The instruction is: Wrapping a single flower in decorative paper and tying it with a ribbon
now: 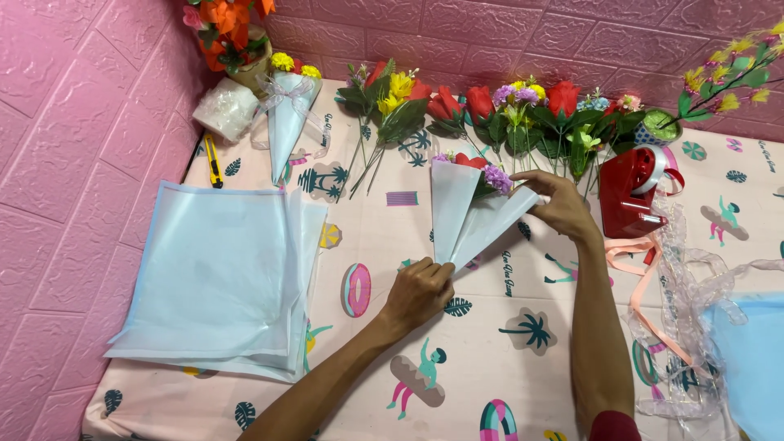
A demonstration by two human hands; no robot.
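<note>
A small bouquet (pixel 474 167) of red and purple artificial flowers lies on the patterned table, partly wrapped in pale blue wrapping paper (pixel 457 214). My left hand (pixel 418 290) pinches the paper's narrow lower end. My right hand (pixel 562 202) holds the paper's upper right flap, folding it across the flowers. The stems are hidden inside the paper.
A stack of pale blue paper sheets (pixel 216 278) lies at left. A finished wrapped bouquet (pixel 287 122), a yellow utility knife (pixel 212 161) and loose artificial flowers (pixel 523 114) line the back. A red tape dispenser (pixel 629 192), peach ribbon (pixel 641 269) and clear lace ribbon (pixel 694 302) sit at right.
</note>
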